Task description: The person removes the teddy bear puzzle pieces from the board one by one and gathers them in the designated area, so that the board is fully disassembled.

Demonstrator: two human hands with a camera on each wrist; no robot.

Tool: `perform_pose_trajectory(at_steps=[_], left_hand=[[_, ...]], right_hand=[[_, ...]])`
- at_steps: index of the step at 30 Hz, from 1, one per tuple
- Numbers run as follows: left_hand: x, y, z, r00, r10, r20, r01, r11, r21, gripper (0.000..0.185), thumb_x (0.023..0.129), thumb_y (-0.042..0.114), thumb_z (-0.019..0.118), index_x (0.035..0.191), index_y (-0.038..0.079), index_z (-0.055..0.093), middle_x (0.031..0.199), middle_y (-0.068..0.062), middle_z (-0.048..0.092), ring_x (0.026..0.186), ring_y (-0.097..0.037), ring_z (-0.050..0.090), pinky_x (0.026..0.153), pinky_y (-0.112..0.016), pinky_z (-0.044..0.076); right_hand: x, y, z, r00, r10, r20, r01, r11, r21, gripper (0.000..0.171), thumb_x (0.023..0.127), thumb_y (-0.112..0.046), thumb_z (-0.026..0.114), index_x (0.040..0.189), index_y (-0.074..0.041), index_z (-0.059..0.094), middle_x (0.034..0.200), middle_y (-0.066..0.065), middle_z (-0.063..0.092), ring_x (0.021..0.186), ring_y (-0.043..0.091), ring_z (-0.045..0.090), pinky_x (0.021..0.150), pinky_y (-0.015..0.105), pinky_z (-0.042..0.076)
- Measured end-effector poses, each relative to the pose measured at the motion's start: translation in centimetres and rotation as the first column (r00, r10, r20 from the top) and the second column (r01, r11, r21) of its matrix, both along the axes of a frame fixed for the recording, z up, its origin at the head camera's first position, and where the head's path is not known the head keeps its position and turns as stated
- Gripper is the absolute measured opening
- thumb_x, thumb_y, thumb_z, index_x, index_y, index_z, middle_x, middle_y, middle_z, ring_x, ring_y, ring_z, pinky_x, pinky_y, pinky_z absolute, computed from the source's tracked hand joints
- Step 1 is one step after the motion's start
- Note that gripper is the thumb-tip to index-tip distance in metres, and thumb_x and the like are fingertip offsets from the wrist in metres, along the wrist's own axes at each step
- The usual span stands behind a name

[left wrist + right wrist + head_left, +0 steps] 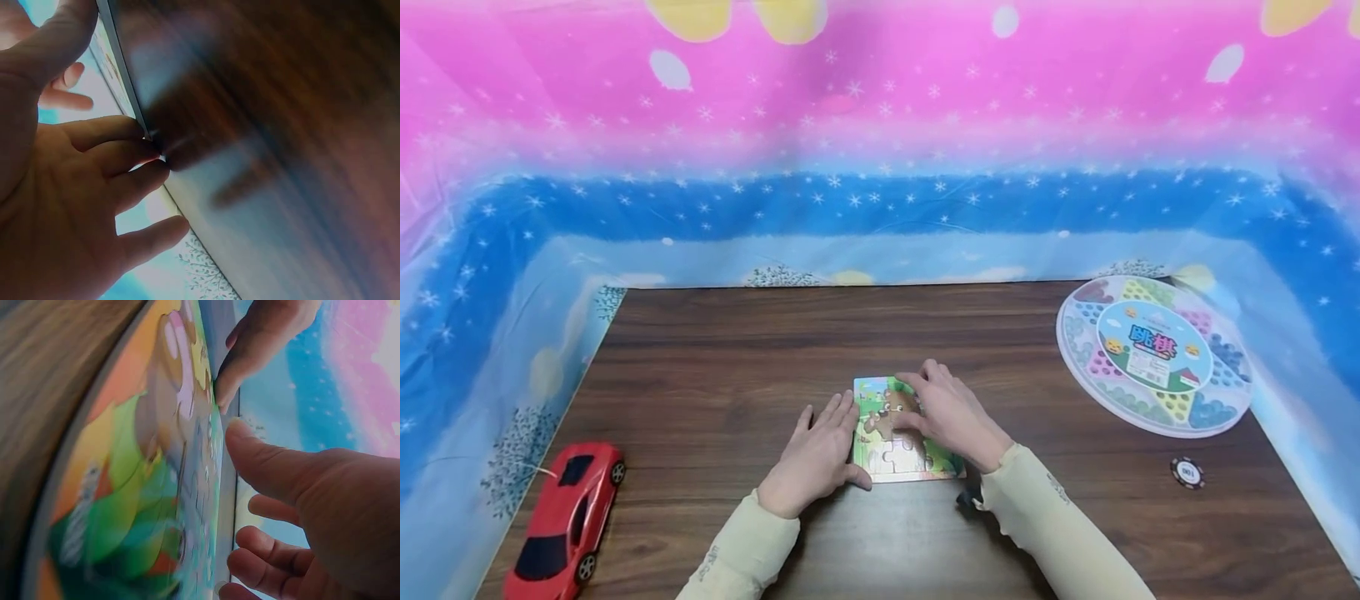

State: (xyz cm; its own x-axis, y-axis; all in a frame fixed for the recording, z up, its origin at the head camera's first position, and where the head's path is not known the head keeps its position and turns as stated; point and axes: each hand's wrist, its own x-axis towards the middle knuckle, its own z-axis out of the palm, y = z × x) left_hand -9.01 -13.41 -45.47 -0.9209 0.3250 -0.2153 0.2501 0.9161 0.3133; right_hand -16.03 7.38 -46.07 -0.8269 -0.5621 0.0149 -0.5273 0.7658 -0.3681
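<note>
A small square jigsaw puzzle (906, 461) with a brown bear picture lies on the table in the head view, its pieces joined in the lower part. My left hand (815, 458) rests along the puzzle's left side, thumb by the lower left corner. In the left wrist view the fingers (128, 156) of that hand reach out fairly straight to its edge. Over the puzzle's right part is my right hand (957, 414), covering some of the picture. The right wrist view has its thumb (256, 447) close over the puzzle's face, with loosely bent fingers and no loose piece visible between them.
On the dark wooden table (760, 333) a red toy car (568, 521) stands at the left. A round Chinese checkers board (1153, 354) lies at the far right, with a poker chip (1187, 472) nearer. A printed cloth (880, 200) walls the back and sides.
</note>
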Motion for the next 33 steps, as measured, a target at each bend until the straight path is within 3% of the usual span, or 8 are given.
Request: perform_pose_trajectory(at_steps=[12, 33], left_hand=[[0.1, 0.2, 0.1, 1.0, -0.007, -0.006, 0.007, 1.0, -0.014, 0.106, 0.067, 0.054, 0.078, 0.146, -0.003, 0.037, 0.156, -0.02, 0.026, 0.143, -0.033, 0.026, 0.109, -0.063, 0.021], [0.0, 0.2, 0.2, 1.0, -0.003, 0.006, 0.004, 0.999, -0.039, 0.109, 0.066, 0.054, 0.078, 0.147, -0.005, 0.035, 0.156, -0.019, 0.026, 0.144, -0.032, 0.026, 0.11, -0.062, 0.021]], right_hand=[[-0.5, -1.8, 0.0, 0.993, 0.056, 0.102, -0.053, 0.998, -0.03, 0.068, 0.084, -0.046, 0.071, 0.139, -0.011, 0.053, 0.091, -0.001, 0.046, 0.071, 0.013, 0.044, 0.06, 0.026, 0.042], [-1.2, -3.1, -0.5, 0.979, 0.037, 0.199, -0.038, 0.999, 0.003, 0.057, 0.086, -0.042, 0.069, 0.132, -0.011, 0.056, 0.1, 0.001, 0.053, 0.079, 0.011, 0.053, 0.069, 0.03, 0.048]])
